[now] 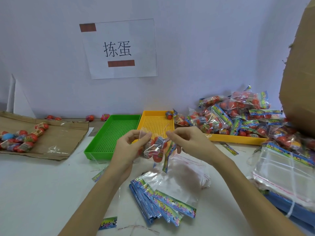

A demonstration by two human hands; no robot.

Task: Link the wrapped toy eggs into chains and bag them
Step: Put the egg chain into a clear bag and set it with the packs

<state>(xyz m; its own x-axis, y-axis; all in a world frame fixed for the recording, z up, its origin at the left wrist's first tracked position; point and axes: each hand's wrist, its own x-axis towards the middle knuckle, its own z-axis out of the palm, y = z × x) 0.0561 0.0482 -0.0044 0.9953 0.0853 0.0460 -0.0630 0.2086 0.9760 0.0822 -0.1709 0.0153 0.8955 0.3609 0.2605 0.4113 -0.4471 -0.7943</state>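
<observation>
Both hands hold one clear bag (156, 147) of eggs above the tabletop (42, 184): the left hand (131, 143) pinches its left top edge, the right hand (185, 138) its right, apparently closing the mouth. Many filled bags (238, 116) lie heaped at right, so the work seems well advanced. Loose eggs (22, 138) wait on cardboard (64, 133) at left; empty bags (170, 193) lie below. A green tray (119, 120) and a yellow tray (153, 114) crowd the space behind.
</observation>
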